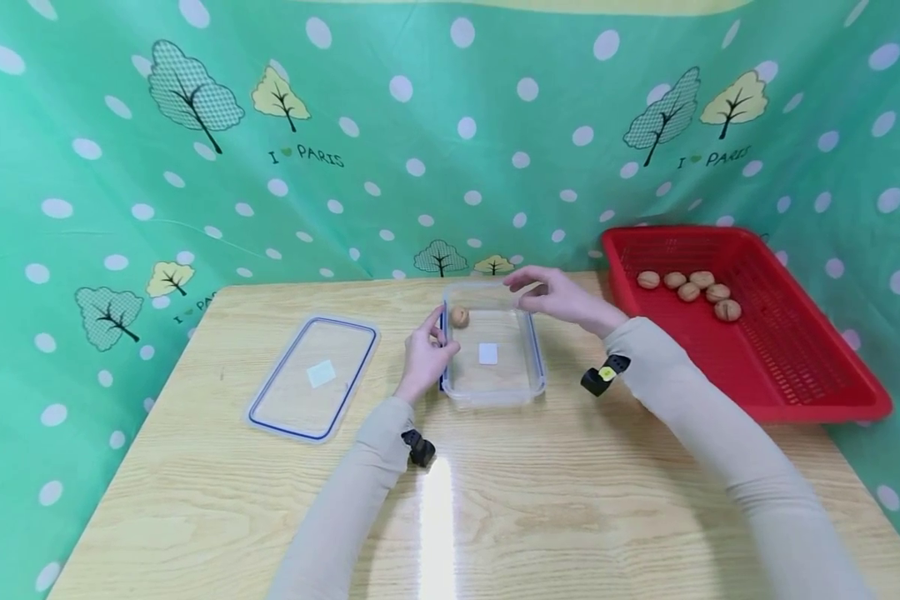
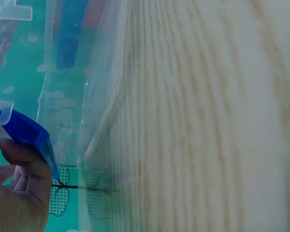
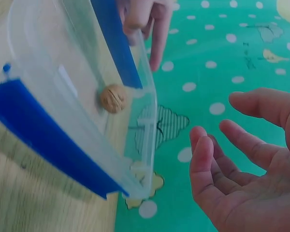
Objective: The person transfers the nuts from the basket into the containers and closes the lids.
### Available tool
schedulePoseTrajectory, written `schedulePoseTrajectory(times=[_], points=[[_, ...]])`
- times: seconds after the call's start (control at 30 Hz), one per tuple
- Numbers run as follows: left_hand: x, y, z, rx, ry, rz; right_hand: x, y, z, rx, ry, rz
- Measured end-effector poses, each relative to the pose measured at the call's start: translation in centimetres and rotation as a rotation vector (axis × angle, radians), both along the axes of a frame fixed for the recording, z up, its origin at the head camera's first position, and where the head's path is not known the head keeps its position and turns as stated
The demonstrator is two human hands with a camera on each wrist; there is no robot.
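A clear plastic food container [image 1: 492, 388] with blue side latches stands lidless on the table. One walnut [image 1: 460, 317] lies inside, near its back left corner; the right wrist view also shows this walnut [image 3: 113, 98]. My left hand [image 1: 424, 357] grips the container's left wall at the latch, thumb over the rim and fingers outside. In the left wrist view a blue latch [image 2: 31, 135] sticks out beside the fingers. Above the container's back right corner hovers my right hand [image 1: 558, 298], its fingers loosely bent with nothing between them.
To the left, a clear lid [image 1: 300, 375] with a blue seal lies flat on the table [image 1: 195, 500]. A red plastic basket [image 1: 787, 408] at the right holds several walnuts [image 1: 702, 280] toward its back. A green dotted curtain [image 1: 390, 167] hangs behind the table.
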State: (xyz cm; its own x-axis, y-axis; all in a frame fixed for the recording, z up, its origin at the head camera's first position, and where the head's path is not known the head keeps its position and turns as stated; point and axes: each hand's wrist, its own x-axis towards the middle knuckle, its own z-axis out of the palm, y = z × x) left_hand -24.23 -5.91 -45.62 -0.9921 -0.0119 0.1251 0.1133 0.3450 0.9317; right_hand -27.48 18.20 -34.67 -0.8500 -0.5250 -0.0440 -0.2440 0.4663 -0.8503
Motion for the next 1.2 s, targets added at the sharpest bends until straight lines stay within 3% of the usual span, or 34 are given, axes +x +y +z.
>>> schedulePoseTrajectory(times=[0.37, 0.77, 1.2], points=[[0.2, 0.0, 0.0, -0.005, 0.009, 0.033, -0.7, 4.0, 0.9, -0.007, 0.014, -0.062], [0.3, -0.2, -0.1, 0.012, 0.004, 0.047, -0.1, 7.5, 2.6, 0.047, 0.03, -0.161], [0.6, 0.2, 0.0, 0.028, 0.012, 0.026, -0.3, 11.5, 1.6, 0.073, 0.038, -0.25]])
